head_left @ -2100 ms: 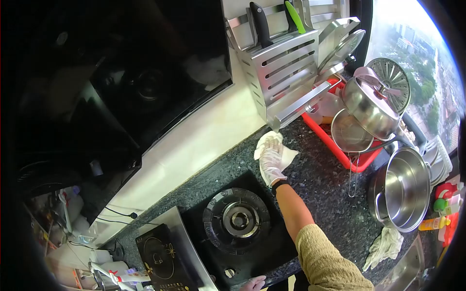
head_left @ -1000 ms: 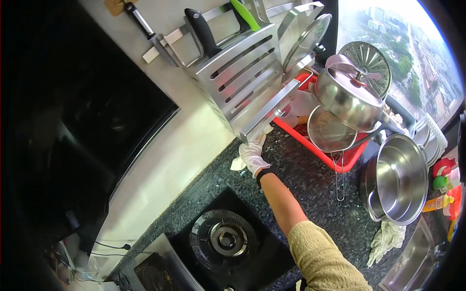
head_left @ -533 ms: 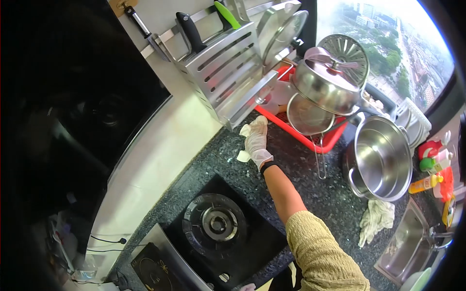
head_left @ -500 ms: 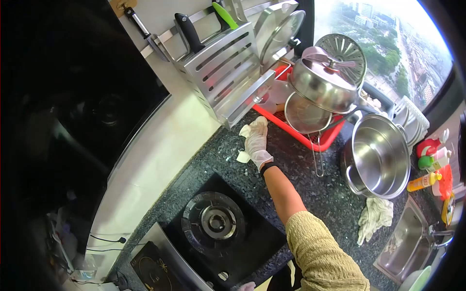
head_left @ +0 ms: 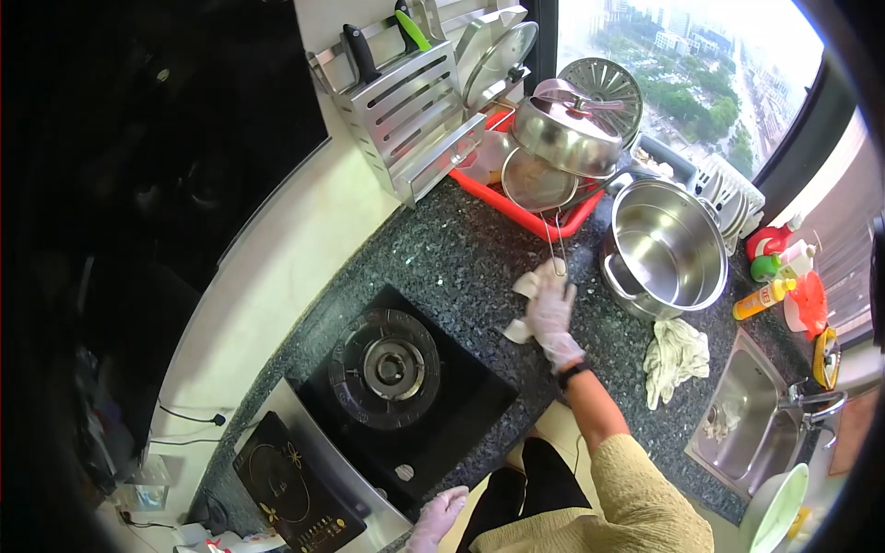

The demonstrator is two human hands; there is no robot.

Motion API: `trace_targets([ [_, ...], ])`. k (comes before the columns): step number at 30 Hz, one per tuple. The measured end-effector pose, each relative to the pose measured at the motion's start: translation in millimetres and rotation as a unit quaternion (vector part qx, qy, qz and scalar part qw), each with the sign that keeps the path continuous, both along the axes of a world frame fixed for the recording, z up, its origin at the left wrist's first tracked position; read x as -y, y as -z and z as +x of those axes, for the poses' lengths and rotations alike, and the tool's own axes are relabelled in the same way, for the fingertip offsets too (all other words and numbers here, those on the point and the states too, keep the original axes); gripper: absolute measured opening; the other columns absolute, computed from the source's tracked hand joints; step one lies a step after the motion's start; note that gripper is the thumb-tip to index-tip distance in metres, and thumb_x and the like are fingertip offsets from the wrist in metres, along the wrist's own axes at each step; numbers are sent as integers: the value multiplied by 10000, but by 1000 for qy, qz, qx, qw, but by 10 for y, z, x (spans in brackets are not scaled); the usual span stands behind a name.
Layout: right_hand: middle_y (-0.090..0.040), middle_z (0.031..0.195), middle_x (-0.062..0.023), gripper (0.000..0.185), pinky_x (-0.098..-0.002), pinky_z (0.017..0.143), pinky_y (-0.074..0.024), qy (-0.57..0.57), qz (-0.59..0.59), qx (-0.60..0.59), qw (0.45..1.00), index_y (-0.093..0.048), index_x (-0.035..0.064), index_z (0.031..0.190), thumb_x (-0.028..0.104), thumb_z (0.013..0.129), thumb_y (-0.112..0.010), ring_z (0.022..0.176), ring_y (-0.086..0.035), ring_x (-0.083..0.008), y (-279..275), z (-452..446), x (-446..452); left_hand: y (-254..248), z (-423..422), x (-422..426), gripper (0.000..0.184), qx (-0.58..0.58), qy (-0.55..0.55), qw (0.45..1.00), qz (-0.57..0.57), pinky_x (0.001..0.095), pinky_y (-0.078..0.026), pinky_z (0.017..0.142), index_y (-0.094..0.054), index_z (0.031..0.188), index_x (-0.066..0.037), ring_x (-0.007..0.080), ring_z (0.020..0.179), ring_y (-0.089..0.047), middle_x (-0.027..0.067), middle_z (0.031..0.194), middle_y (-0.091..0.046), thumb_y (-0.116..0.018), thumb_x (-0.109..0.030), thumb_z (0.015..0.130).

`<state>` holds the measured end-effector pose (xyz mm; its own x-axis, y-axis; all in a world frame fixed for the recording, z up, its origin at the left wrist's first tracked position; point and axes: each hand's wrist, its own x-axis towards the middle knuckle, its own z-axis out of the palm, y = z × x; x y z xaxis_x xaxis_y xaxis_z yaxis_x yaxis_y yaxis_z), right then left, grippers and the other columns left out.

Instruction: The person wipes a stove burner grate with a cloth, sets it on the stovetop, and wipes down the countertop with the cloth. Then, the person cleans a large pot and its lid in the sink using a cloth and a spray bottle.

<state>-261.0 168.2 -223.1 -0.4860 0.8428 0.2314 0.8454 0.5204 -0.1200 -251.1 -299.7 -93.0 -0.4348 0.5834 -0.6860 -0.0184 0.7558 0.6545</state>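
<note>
My right hand (head_left: 551, 316), in a clear plastic glove with a black band at the wrist, presses down on a white wiping cloth (head_left: 518, 330) on the dark speckled countertop (head_left: 442, 249). Parts of the cloth stick out to the left of my fingers; the rest is hidden under the hand. The wire handle of a strainer (head_left: 539, 180) hangs just beyond my fingertips. My left hand (head_left: 438, 521), also gloved, is low by the front edge of the gas stove (head_left: 461, 387), fingers loosely extended, with nothing visible in it.
A red basket (head_left: 525, 219) holds the strainer and a lidded pot (head_left: 567, 138). To its right stand a large steel pot (head_left: 668, 249), a crumpled rag (head_left: 678, 359) and the sink (head_left: 742, 405). A knife rack (head_left: 406, 111) is on the wall; an induction cooker (head_left: 295, 484) sits lower left.
My right hand has slid the cloth across the counter, from beside the knife rack to below the strainer handle, nearer to me. My left hand now shows more fully. The view has shifted.
</note>
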Motion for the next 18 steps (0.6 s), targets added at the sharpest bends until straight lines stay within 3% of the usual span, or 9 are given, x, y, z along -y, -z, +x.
trace_targets([
  [4, -362, 1473, -185, 545, -540, 1072, -282, 51, 19, 99, 994, -442, 6, 1355, 221, 857, -487, 1358, -344, -326, -69, 926, 273, -103, 14, -65, 355, -25, 26, 999, 29, 326, -492, 909, -611, 1215, -76, 205, 1050, -646, 120, 1117, -676, -616, -271, 919],
  [7, -505, 1322, -176, 375, -424, 963, -417, 75, -62, -1, 995, -527, 10, 1238, 195, 914, -493, 1209, -495, -277, -150, 1115, 249, -105, 72, -19, 354, -10, 10, 999, 52, 314, -487, 919, -606, 1213, -52, 197, 1052, -643, 115, 1129, -673, -606, -262, 928],
  [8, -550, 1184, -153, 304, -372, 872, -451, 76, -205, -297, 930, -540, 23, 1175, 223, 954, -479, 1058, -540, -248, -192, 993, 247, -117, 86, -33, 355, -1, 1, 998, 68, 312, -486, 920, -605, 1213, -46, 196, 1053, -642, 112, 1132, -673, -606, -259, 929],
  [9, -595, 1047, -130, 261, -321, 782, -484, 73, -288, -577, 761, -553, 36, 1111, 252, 993, -466, 908, -585, -218, -294, 858, 261, -145, 105, -45, 349, -2, 5, 998, 59, 313, -486, 918, -608, 1207, -43, 195, 1053, -642, 116, 1126, -674, -611, -248, 925],
  [10, -601, 959, -110, 287, -308, 748, -489, 18, -273, -643, 716, -556, 45, 1078, 304, 1012, -449, 830, -583, -199, -537, 625, 452, -129, 117, -34, 347, -6, 7, 998, 59, 317, -486, 919, -609, 1205, -44, 197, 1052, -643, 115, 1126, -674, -613, -246, 923],
  [12, -588, 924, -108, 234, -333, 708, -496, -143, -322, -608, 711, -551, 48, 1016, 263, 998, -462, 777, -565, -209, -588, 233, 684, -90, 145, 2, 344, -11, 19, 998, 54, 324, -486, 919, -612, 1202, -47, 201, 1051, -643, 115, 1127, -674, -616, -242, 919],
  [13, -587, 946, -109, 179, -345, 694, -490, -152, -163, -311, 924, -557, 64, 1012, 225, 964, -494, 787, -569, -228, -474, 31, 872, -107, 146, -27, 343, -21, 32, 998, 40, 328, -484, 922, -613, 1203, -53, 208, 1056, -641, 115, 1131, -672, -618, -243, 917],
  [15, -584, 996, -111, 154, -379, 665, -474, -176, 5, -45, 983, -571, 103, 1027, 161, 886, -549, 802, -576, -267, -162, -228, 1207, -75, 150, -62, 342, -27, 40, 998, 34, 332, -481, 924, -615, 1202, -56, 218, 1059, -640, 119, 1133, -671, -616, -246, 918],
  [18, -580, 1026, -91, 247, -415, 644, -453, -174, -24, -218, 960, -589, 164, 1056, 142, 810, -583, 839, -585, -301, -188, 20, 1392, -167, 104, -216, 338, -34, 58, 997, 39, 334, -482, 922, -617, 1195, -48, 225, 1053, -641, 129, 1130, -671, -608, -250, 924],
])
